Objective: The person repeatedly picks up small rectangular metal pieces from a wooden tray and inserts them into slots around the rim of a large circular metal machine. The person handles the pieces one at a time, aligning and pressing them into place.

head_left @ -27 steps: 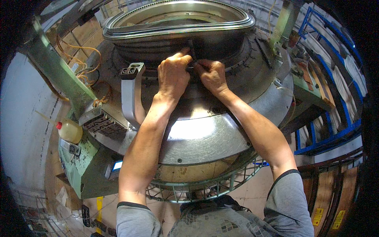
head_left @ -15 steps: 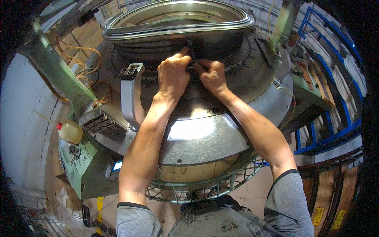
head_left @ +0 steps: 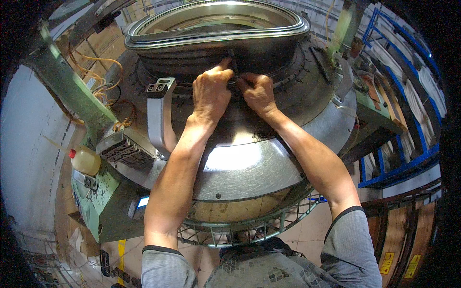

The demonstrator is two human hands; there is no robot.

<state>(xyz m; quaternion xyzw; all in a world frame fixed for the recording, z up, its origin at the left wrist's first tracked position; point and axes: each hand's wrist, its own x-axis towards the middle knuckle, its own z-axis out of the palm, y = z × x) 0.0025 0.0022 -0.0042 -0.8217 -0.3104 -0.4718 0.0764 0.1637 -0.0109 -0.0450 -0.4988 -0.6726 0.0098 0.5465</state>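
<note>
Both hands work close together at the lower wall of a large round machine's dark cylinder (head_left: 192, 60). My left hand (head_left: 211, 94) is closed, its thumb and index finger pinched at a thin dark strip (head_left: 232, 56) that stands upright against the wall. Beside it, my right hand (head_left: 258, 93) is closed too, with fingertips pressed together at the strip's lower end. Whatever sits between the right fingertips is too small and dark to name. Below the hands curves a shiny metal ring plate (head_left: 249, 175).
A grey upright bracket (head_left: 156, 117) stands left of my left forearm. Further left are a green machine arm (head_left: 72, 81), orange cables (head_left: 98, 60) and a yellowish bottle with a red cap (head_left: 86, 162). Blue racks (head_left: 408, 91) with white material stand at the right.
My left hand has shifted very slightly, with its fingers still at the strip. My right hand stays almost in the same place.
</note>
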